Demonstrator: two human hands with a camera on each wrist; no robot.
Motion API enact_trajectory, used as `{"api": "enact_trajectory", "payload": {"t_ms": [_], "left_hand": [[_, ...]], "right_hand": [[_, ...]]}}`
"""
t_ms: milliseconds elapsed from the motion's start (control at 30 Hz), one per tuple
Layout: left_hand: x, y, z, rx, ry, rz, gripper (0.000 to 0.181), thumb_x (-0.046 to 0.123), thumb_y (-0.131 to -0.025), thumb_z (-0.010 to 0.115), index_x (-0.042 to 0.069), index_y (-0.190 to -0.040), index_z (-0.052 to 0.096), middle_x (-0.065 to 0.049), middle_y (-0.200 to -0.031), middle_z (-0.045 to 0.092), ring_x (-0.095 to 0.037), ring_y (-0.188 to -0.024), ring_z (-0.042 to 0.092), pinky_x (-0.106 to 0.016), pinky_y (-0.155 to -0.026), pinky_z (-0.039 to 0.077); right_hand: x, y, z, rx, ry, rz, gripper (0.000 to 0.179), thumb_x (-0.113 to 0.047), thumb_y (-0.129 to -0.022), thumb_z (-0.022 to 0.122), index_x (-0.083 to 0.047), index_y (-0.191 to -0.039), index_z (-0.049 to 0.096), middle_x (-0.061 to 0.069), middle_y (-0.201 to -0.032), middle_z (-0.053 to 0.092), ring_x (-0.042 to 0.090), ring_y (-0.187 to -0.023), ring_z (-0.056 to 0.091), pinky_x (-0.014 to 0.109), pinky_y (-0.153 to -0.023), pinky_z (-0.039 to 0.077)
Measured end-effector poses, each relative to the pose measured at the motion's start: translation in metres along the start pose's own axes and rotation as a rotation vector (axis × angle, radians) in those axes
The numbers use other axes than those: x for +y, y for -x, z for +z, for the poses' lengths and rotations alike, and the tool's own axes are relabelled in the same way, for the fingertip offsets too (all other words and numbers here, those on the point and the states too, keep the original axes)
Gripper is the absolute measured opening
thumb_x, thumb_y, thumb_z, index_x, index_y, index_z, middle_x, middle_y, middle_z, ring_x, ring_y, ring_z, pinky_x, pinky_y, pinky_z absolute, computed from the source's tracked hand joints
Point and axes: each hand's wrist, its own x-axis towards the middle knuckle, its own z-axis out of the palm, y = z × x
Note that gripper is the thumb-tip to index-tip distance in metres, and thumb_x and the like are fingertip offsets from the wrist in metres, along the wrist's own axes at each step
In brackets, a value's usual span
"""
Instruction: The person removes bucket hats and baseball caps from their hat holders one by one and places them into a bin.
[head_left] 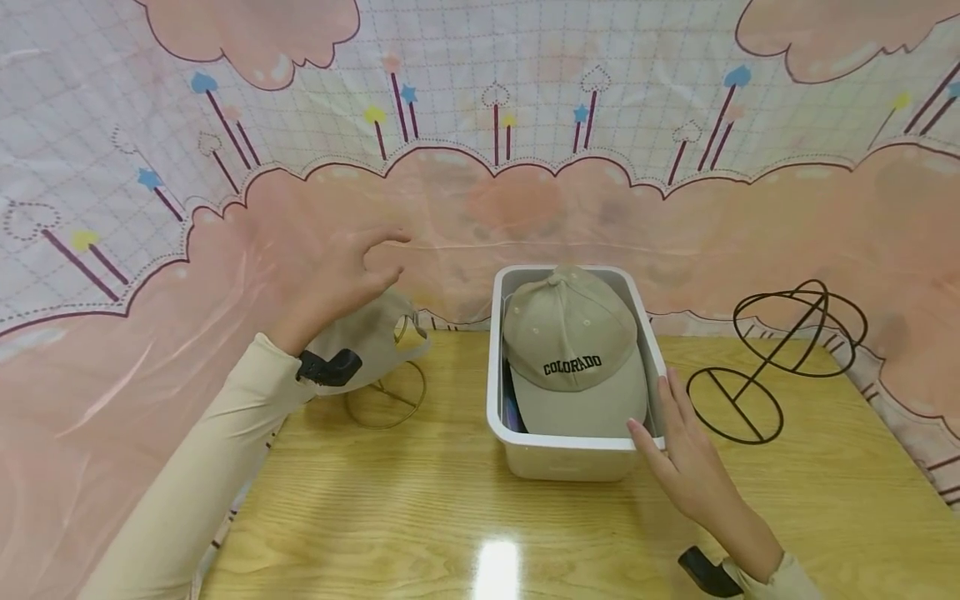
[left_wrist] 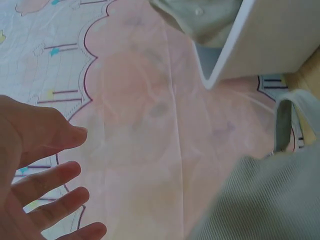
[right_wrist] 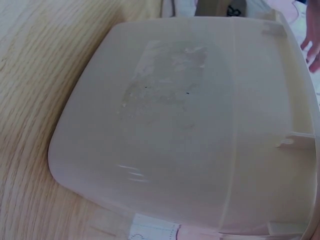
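My left hand (head_left: 341,279) hovers with thumb and fingers spread, holding nothing. Just below it a pale grey cap (head_left: 367,337) sits on a wire stand (head_left: 386,400), partly hidden by the hand and wrist. In the left wrist view the fingers (left_wrist: 60,175) are apart from that cap (left_wrist: 270,200). A white plastic bin (head_left: 570,462) stands at the centre, with a beige cap (head_left: 570,333) lettered COLORADO inside, brim toward me. My right hand (head_left: 690,467) touches the bin's front right rim with straight fingers. The bin's side wall (right_wrist: 165,125) fills the right wrist view.
To the right of the bin, a bare black wire stand (head_left: 757,367) rests on the wooden table (head_left: 375,508). Something dark shows beneath the cap in the bin. A printed pink and white cloth (head_left: 525,208) hangs behind the table.
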Motion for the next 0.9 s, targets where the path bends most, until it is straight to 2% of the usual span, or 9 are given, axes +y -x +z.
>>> {"api": "enact_trajectory", "payload": {"t_ms": [133, 233, 300, 400, 500, 633, 767, 833, 900], "left_hand": [[-0.009, 0.005, -0.005, -0.005, -0.008, -0.025, 0.038, 0.008, -0.084, 0.065, 0.003, -0.122, 0.062, -0.015, -0.13, 0.056, -0.03, -0.115, 0.052, -0.045, -0.091, 0.041], [-0.014, 0.009, -0.011, -0.011, -0.033, -0.048, 0.039, 0.011, -0.086, 0.063, 0.005, -0.124, 0.06, -0.014, -0.13, 0.055, -0.027, -0.086, 0.056, -0.042, -0.073, 0.043], [-0.016, 0.013, -0.016, -0.012, -0.076, -0.069, 0.04, 0.014, -0.086, 0.062, 0.008, -0.126, 0.06, -0.013, -0.122, 0.059, -0.023, -0.065, 0.048, -0.038, -0.061, 0.039], [-0.02, 0.019, -0.023, -0.012, -0.154, -0.09, 0.041, 0.019, -0.087, 0.061, 0.014, -0.127, 0.059, -0.012, -0.11, 0.062, -0.021, -0.053, 0.038, -0.036, -0.056, 0.034], [-0.026, 0.022, -0.028, -0.04, -0.18, -0.106, 0.042, 0.023, -0.088, 0.061, 0.015, -0.129, 0.058, -0.012, -0.114, 0.062, -0.024, -0.068, 0.048, -0.039, -0.065, 0.038], [-0.035, 0.026, -0.032, -0.085, -0.159, -0.118, 0.045, 0.022, -0.088, 0.063, 0.013, -0.131, 0.055, -0.013, -0.134, 0.052, -0.031, -0.098, 0.053, -0.049, -0.085, 0.04], [-0.042, 0.03, -0.035, -0.094, -0.143, -0.141, 0.047, 0.018, -0.086, 0.065, 0.011, -0.131, 0.055, -0.019, -0.134, 0.051, -0.036, -0.103, 0.051, -0.055, -0.09, 0.037], [-0.045, 0.032, -0.036, -0.104, -0.117, -0.166, 0.047, 0.017, -0.086, 0.064, 0.009, -0.132, 0.054, -0.022, -0.128, 0.053, -0.037, -0.09, 0.052, -0.054, -0.085, 0.038], [-0.047, 0.033, -0.037, -0.116, -0.086, -0.186, 0.047, 0.016, -0.086, 0.063, 0.008, -0.132, 0.053, -0.024, -0.129, 0.052, -0.038, -0.096, 0.051, -0.056, -0.087, 0.037]], "right_hand": [[0.0, 0.0, 0.0, 0.0, 0.002, 0.004, 0.076, -0.032, -0.098, 0.05, 0.001, -0.15, 0.007, 0.014, -0.157, -0.005, 0.051, -0.132, 0.022, 0.07, -0.091, 0.031], [0.0, 0.001, 0.0, 0.003, 0.008, 0.005, 0.075, -0.032, -0.098, 0.05, 0.002, -0.15, 0.007, 0.014, -0.157, -0.005, 0.052, -0.131, 0.024, 0.07, -0.09, 0.031], [0.0, 0.001, 0.0, 0.003, 0.008, 0.004, 0.075, -0.032, -0.098, 0.05, 0.001, -0.15, 0.007, 0.014, -0.157, -0.005, 0.052, -0.131, 0.025, 0.069, -0.09, 0.032], [0.0, 0.0, 0.0, 0.002, 0.008, -0.002, 0.075, -0.032, -0.098, 0.049, 0.001, -0.151, 0.007, 0.014, -0.157, -0.004, 0.052, -0.13, 0.027, 0.068, -0.089, 0.034], [0.0, 0.0, 0.0, 0.006, 0.011, -0.003, 0.075, -0.031, -0.098, 0.049, 0.001, -0.151, 0.007, 0.014, -0.157, -0.004, 0.052, -0.129, 0.028, 0.068, -0.088, 0.035], [0.0, 0.001, 0.001, 0.004, 0.016, 0.005, 0.075, -0.032, -0.098, 0.049, 0.001, -0.151, 0.006, 0.015, -0.157, -0.004, 0.053, -0.128, 0.029, 0.068, -0.088, 0.036], [0.0, 0.001, 0.002, 0.003, 0.013, 0.005, 0.074, -0.032, -0.099, 0.048, 0.001, -0.15, 0.007, 0.014, -0.157, -0.004, 0.052, -0.127, 0.033, 0.066, -0.087, 0.038], [-0.001, 0.001, 0.002, 0.008, 0.012, 0.001, 0.073, -0.031, -0.099, 0.048, 0.002, -0.15, 0.008, 0.015, -0.157, -0.003, 0.052, -0.127, 0.033, 0.065, -0.087, 0.038], [-0.001, 0.001, 0.002, 0.017, 0.013, -0.004, 0.073, -0.03, -0.098, 0.049, 0.003, -0.15, 0.009, 0.015, -0.157, -0.002, 0.051, -0.127, 0.032, 0.065, -0.087, 0.039]]}}
